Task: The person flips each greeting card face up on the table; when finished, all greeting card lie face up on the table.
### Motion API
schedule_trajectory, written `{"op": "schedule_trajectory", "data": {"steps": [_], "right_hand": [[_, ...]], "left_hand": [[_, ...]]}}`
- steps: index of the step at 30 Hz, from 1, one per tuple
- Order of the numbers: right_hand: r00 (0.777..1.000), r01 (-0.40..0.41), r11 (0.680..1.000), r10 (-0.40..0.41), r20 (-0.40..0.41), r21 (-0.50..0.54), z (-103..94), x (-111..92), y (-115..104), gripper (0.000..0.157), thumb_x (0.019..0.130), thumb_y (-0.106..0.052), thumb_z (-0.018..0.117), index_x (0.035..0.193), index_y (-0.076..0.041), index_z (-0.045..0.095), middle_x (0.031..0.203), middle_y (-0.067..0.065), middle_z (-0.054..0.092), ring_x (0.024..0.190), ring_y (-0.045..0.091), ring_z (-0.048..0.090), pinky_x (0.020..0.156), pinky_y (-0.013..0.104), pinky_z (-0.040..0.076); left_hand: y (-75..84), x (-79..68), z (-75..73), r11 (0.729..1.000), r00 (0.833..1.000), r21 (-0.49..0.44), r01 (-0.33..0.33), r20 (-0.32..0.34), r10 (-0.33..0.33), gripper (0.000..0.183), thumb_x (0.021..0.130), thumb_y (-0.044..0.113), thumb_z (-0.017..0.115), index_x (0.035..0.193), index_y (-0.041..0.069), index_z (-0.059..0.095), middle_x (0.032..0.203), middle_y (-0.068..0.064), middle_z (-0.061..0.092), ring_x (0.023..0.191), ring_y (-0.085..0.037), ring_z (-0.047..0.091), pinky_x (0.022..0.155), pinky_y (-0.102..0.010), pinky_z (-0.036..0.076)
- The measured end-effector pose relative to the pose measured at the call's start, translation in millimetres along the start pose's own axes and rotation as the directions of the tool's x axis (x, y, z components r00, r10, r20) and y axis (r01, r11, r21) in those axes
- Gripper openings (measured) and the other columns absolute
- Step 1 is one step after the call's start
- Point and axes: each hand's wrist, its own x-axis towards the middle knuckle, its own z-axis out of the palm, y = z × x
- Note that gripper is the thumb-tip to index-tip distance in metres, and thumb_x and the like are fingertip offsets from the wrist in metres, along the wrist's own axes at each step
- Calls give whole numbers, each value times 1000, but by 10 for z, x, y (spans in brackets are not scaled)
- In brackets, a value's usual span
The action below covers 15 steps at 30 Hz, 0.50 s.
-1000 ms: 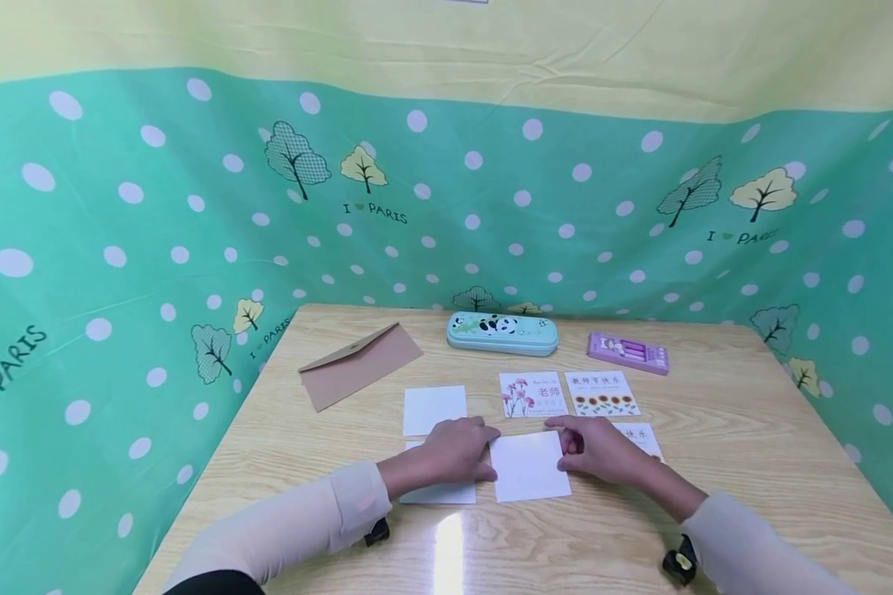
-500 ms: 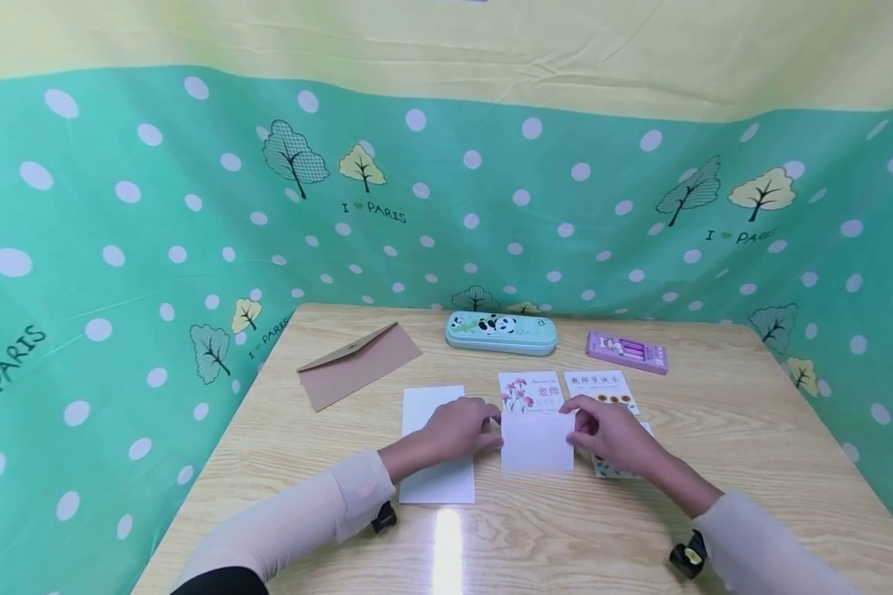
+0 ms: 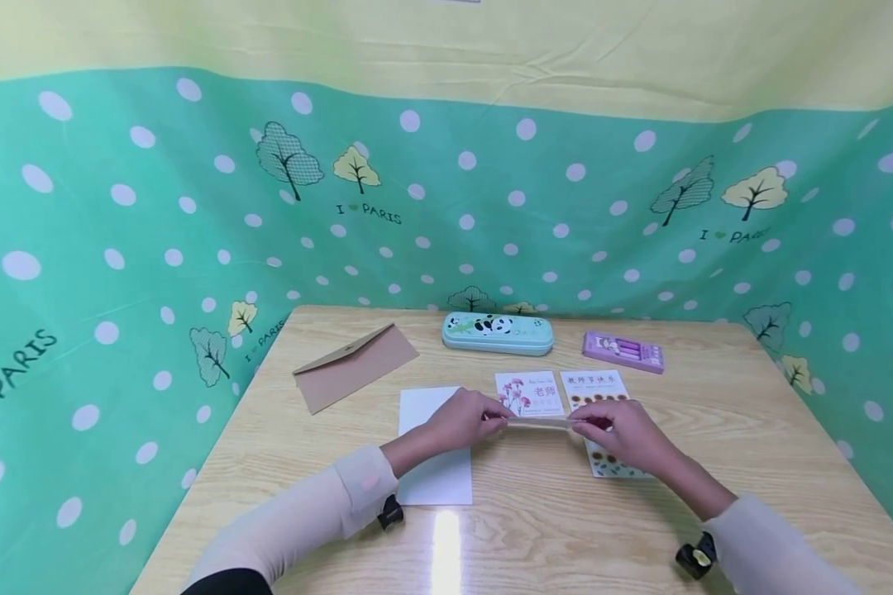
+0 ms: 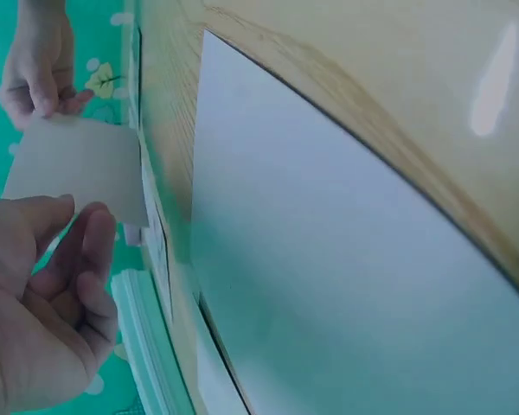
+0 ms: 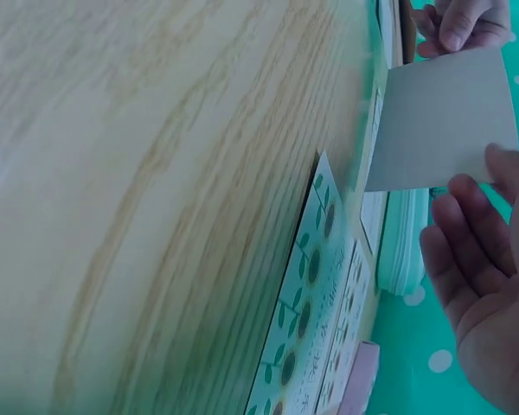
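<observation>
My left hand (image 3: pixel 463 420) pinches the left edge of a blank white card (image 4: pixel 82 160) between thumb and fingers. The opposite edge is pinched by my right hand (image 3: pixel 628 431). Held up off the table, the card looks like a thin strip in the head view, seen almost edge-on. Just behind it lies a card with pink flowers (image 3: pixel 528 392). Two sunflower cards (image 3: pixel 594 383) lie by my right hand, partly covered by it. Under my left forearm are blank white cards (image 3: pixel 439 487), one behind the other.
A brown envelope (image 3: pixel 357 372) with its flap raised lies at the back left of the wooden table (image 3: pixel 551 537). Along the back are a mint panda pencil case (image 3: pixel 499 335) and a purple box (image 3: pixel 623 352). A patterned green curtain (image 3: pixel 446 207) hangs behind.
Both hands have raised the blank card from the table and moved it away from me. Its broad face, visible earlier, has tipped to nearly edge-on in the head view.
</observation>
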Motion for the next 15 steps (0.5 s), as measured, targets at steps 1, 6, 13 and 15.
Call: {"op": "schedule_trajectory", "data": {"steps": [1, 6, 13, 15], "right_hand": [[1000, -4, 1000, 4, -3, 7, -5, -12, 7, 12, 96, -20, 72, 102, -16, 80, 89, -10, 74, 77, -4, 61, 68, 21, 55], [1000, -15, 998, 16, -21, 59, -17, -49, 36, 16, 100, -23, 65, 100, -18, 81, 89, -7, 76, 77, -3, 62, 67, 23, 53], [987, -74, 995, 65, 148, 59, 16, -51, 42, 26, 97, -20, 70, 121, -10, 74, 80, -11, 68, 67, -3, 54, 60, 21, 49], [980, -71, 996, 59, 191, 55, 32, -55, 50, 37, 96, -18, 69, 130, -5, 68, 79, -12, 66, 66, -2, 53, 59, 21, 48]], "left_hand": [[-2, 0, 1, 1000, 1000, -26, 4, 5, -3, 19, 99, 21, 67, 114, 20, 80, 109, 3, 79, 53, 0, 44, 51, -16, 36], [16, -9, -10, 994, 999, -110, 26, 30, -23, 21, 102, 19, 63, 116, 19, 79, 112, 2, 78, 47, -3, 38, 48, -17, 32], [78, -12, 55, 992, 993, -110, 64, 103, -52, 26, 96, 20, 72, 122, 16, 76, 104, 1, 79, 56, -2, 44, 54, -18, 37], [87, -10, 86, 995, 991, -83, 62, 126, -51, 32, 94, 21, 74, 126, 16, 74, 91, 4, 77, 55, -3, 43, 53, -17, 36]]}}
